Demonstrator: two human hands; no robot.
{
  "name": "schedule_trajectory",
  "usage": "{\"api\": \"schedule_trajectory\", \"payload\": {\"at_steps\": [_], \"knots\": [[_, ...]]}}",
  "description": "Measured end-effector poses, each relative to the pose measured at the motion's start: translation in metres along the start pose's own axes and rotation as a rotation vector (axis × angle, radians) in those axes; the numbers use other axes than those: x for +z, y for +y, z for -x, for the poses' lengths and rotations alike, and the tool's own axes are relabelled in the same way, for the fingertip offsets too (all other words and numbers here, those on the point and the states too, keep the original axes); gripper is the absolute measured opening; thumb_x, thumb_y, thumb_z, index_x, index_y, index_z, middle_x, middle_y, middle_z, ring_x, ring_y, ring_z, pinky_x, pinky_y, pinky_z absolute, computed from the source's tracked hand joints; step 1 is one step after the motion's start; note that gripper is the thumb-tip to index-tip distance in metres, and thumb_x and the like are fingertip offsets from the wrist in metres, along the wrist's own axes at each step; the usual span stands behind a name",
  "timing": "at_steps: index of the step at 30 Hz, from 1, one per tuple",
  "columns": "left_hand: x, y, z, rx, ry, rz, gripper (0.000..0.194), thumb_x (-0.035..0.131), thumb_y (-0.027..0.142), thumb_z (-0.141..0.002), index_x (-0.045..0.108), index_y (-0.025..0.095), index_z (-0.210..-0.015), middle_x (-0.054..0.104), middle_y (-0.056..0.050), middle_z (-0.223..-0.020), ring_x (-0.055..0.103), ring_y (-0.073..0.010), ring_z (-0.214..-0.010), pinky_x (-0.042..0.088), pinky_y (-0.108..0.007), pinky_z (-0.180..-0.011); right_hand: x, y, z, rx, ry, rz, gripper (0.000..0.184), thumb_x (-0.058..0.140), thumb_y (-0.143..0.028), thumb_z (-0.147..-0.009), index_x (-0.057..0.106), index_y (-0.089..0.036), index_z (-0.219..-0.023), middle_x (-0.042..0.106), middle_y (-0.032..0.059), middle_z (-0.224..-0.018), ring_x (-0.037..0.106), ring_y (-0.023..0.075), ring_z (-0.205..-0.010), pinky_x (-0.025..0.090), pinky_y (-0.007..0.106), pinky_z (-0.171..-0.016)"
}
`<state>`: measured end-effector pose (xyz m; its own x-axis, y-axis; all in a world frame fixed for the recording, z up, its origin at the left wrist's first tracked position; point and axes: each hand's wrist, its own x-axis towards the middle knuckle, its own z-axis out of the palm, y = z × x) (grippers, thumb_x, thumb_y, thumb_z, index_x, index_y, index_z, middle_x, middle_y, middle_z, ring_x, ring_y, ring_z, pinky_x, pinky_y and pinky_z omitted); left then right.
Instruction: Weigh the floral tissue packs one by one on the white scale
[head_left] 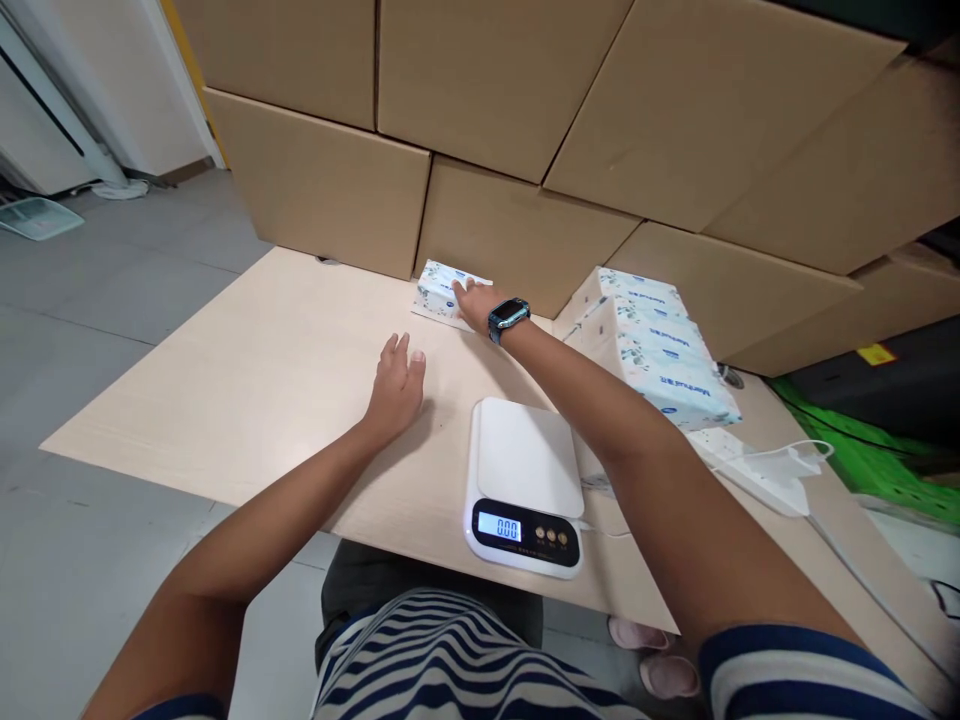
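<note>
At the back of the table, my right hand (478, 303), with a watch on its wrist, grips the right part of a white tissue pack (435, 283) with a blue floral print. Its fingers lie over the pack's top, and the far side of the grip is hidden. My left hand (397, 385) is open and holds nothing, its fingers a little apart over the table, in front of the pack. Near the front edge, a white digital scale (529, 455) bears nothing and reads 0.00. Under my right forearm and beyond it stand stacked tissue packs (667, 345).
Large cardboard boxes (495, 90) form a wall along the table's back edge. A white power strip (772, 480) with plugs and cables lies at the right of the wooden table (225, 370). A green plastic crate (862, 440) stands beyond it.
</note>
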<state>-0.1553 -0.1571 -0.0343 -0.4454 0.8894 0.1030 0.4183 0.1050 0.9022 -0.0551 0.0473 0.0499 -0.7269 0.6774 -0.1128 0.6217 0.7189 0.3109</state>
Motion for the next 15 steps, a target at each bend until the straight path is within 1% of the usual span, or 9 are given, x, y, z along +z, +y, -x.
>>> {"api": "schedule_trajectory", "payload": {"at_steps": [3,5,8,10,15], "knots": [[-0.001,0.003,0.001,-0.007,-0.016,0.012,0.078,0.03,0.061,-0.111,0.037,0.01,-0.17,0.023,-0.023,-0.185,0.016,-0.0347,-0.177,0.012,-0.056,-0.146,0.004,0.002,-0.006,0.007,0.005,-0.015,0.069,0.047,-0.018,-0.107,0.03,-0.001,-0.171,0.047,0.0365,-0.167,0.061,0.0427,-0.145,0.054,0.052,-0.115],[-0.002,0.003,0.002,0.001,-0.015,0.023,0.078,0.029,0.062,-0.111,0.038,0.012,-0.17,0.024,-0.022,-0.185,0.018,-0.0342,-0.177,0.012,-0.058,-0.145,0.007,0.004,-0.009,0.01,0.008,-0.028,0.069,0.047,-0.018,-0.107,0.03,-0.002,-0.171,0.046,0.0362,-0.168,0.06,0.0415,-0.146,0.053,0.052,-0.116],[-0.002,0.0,0.002,0.003,-0.012,0.035,0.075,0.03,0.064,-0.111,0.04,0.017,-0.169,0.025,-0.02,-0.186,0.02,-0.0331,-0.177,0.013,-0.058,-0.145,0.009,0.005,-0.013,0.017,0.013,-0.047,0.068,0.046,-0.018,-0.106,0.031,-0.002,-0.171,0.047,0.0362,-0.167,0.06,0.0404,-0.146,0.053,0.052,-0.116],[-0.002,-0.001,0.002,0.007,-0.009,0.029,0.074,0.03,0.063,-0.111,0.04,0.017,-0.169,0.026,-0.02,-0.185,0.021,-0.0332,-0.177,0.015,-0.058,-0.145,0.009,0.004,-0.014,0.027,0.018,-0.059,0.068,0.046,-0.019,-0.106,0.031,-0.002,-0.17,0.046,0.0368,-0.168,0.058,0.0411,-0.147,0.052,0.053,-0.116],[-0.001,-0.004,0.0,0.047,0.007,0.021,0.073,0.033,0.061,-0.111,0.038,0.016,-0.169,0.033,-0.021,-0.183,0.024,-0.0342,-0.176,0.019,-0.058,-0.145,0.01,-0.002,-0.014,0.062,0.034,-0.086,0.071,0.044,-0.015,-0.104,0.029,0.0,-0.171,0.037,0.0378,-0.174,0.049,0.0435,-0.156,0.051,0.056,-0.119]]}}
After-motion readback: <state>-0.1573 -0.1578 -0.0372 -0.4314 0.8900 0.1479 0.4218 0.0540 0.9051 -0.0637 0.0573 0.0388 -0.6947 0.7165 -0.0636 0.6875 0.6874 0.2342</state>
